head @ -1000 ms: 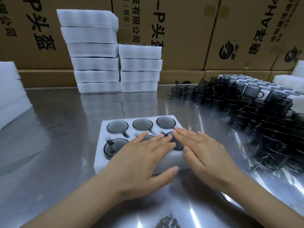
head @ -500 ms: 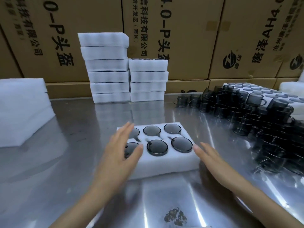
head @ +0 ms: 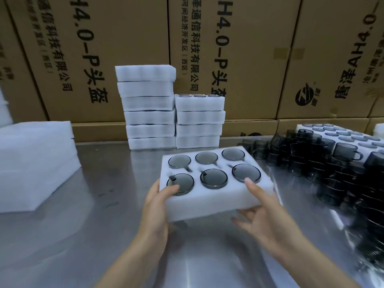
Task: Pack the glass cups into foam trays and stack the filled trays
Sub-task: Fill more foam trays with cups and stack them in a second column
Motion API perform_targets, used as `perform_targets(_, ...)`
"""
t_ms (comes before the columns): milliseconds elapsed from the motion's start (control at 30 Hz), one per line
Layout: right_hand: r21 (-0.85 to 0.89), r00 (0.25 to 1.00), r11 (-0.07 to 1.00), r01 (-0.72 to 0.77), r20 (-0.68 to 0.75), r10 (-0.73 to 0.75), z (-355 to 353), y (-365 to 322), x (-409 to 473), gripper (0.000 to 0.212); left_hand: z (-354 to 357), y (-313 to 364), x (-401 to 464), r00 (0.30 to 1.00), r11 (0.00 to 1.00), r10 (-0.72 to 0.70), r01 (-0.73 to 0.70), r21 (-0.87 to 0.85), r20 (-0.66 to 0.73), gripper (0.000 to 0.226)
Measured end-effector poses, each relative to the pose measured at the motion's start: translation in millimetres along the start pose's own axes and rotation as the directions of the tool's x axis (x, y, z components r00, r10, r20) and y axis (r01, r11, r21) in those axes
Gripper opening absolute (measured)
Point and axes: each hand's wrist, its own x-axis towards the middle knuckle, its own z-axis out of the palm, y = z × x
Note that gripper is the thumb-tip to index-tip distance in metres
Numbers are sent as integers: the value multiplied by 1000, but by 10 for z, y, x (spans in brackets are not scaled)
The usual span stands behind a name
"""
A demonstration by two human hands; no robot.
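A white foam tray (head: pixel 209 199) holding several smoky grey glass cups is lifted off the steel table and tilted toward me. My left hand (head: pixel 158 204) grips its near left corner, thumb on top beside a cup. My right hand (head: pixel 262 217) holds the near right corner, thumb on top and fingers underneath. Two stacks of filled foam trays stand at the back: a taller left stack (head: pixel 147 104) and a shorter right stack (head: pixel 199 121) with cup rims showing on top.
Loose grey glass cups (head: pixel 324 163) crowd the right side of the steel table (head: pixel 93 235). A larger foam tray (head: pixel 345 134) with cups lies behind them. Blank foam sheets (head: pixel 35 163) are piled at the left. Cardboard boxes (head: pixel 249 59) wall off the back.
Both hands moved from lying flat on the tray to its near corners, took hold, and raised it off the table. The view tilted upward.
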Motion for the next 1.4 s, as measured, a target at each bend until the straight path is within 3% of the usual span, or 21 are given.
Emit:
perform_targets(167, 256, 999, 965, -52, 22, 48, 328, -148, 612, 60, 319, 126, 398, 991, 991, 136, -136, -9, 0, 31)
perform_targets(267, 290, 992, 951, -109, -21, 121, 416, -124, 955, 62, 372, 108, 670, 984, 983, 178, -178, 41, -1, 36)
perform_targets(400, 249, 982, 959, -133, -101, 162, 480, -276, 1377, 38, 310, -54, 972, 995, 991, 97, -100, 89, 33, 47)
perform_targets(500, 235, 984, 967, -96, -122, 127, 607, -564, 1771, 33, 180, -282, 1190, 998, 967, 14, 3, 256, -66, 49)
perform_targets(633, 271, 995, 963, 7, -102, 21, 848, -1067, 2375, 40, 44, -457, 1388, 987, 867, 142, -90, 491, -70, 36)
perform_targets(800, 285, 983, 947, 150, -146, -111, 1126, -1446, 3164, 34, 13, -580, 1639, 974, 844, 204, -124, 521, -98, 24)
perform_targets(933, 297, 973, 938, 180, -196, -125, 1242, -1613, 3662, 53, 19, -626, 1759, 960, 874, 230, -132, 468, -159, 25)
perform_targets(1167, 115, 974, 988, 101, -215, -74, 1381, -1645, 4162, 62, 81, -647, 1804, 955, 878, 246, -145, 457, -169, 38)
perform_targets(1267, -127, 956, 991, 39, -284, -74, 1312, -1661, 4227, 54, 85, -657, 1803, 956, 870, 252, -156, 468, -149, 44)
perform_targets(1400, -430, 948, 903, -21, -294, -118, 1228, -1727, 4220, 44, 124, -655, 1785, 948, 875, 279, -184, 448, -154, 33)
